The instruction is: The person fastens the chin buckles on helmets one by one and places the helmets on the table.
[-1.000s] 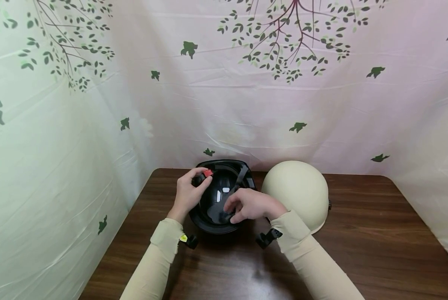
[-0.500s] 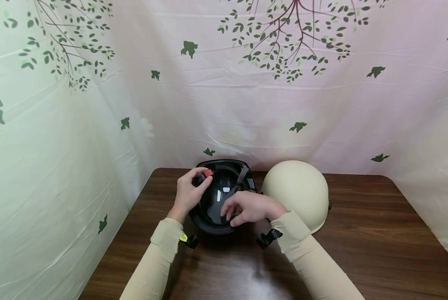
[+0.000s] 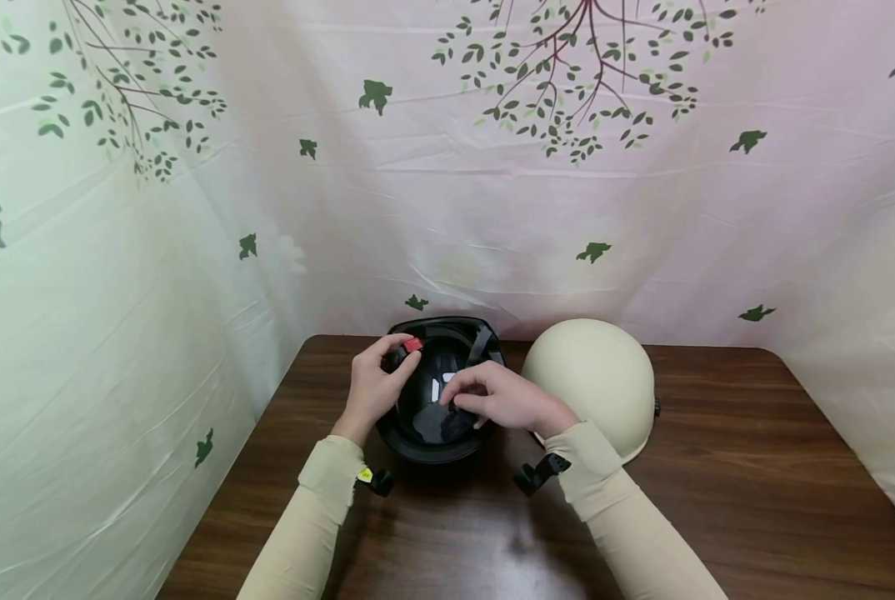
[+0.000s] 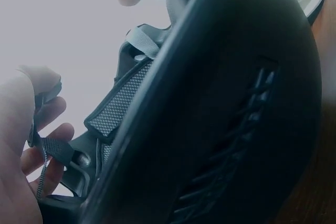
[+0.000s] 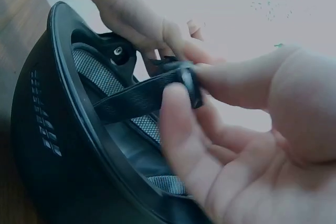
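A black helmet (image 3: 427, 454) lies upside down near the table's back edge, its hollow facing up. At its left rim, my left hand (image 3: 372, 383) pinches a red buckle end (image 3: 413, 344) between thumb and fingers; the left wrist view shows webbing (image 4: 58, 149) running through those fingers. Above the hollow is my right hand (image 3: 511, 402). In the right wrist view, its thumb and a finger pinch a black buckle end (image 5: 191, 85) on the chin strap (image 5: 131, 100). Padded mesh lining (image 5: 94, 69) shows inside the shell.
A cream helmet (image 3: 590, 375), dome up, stands right of the black one, close to my right forearm. Both are on a dark wooden table (image 3: 755, 450). A pale curtain (image 3: 492, 225) with leaf prints hangs behind and at the sides.
My right hand has risen slightly over the helmet, and its fingers have shifted closer together. The left hand keeps its hold on the red buckle end. The head view has tilted a little.
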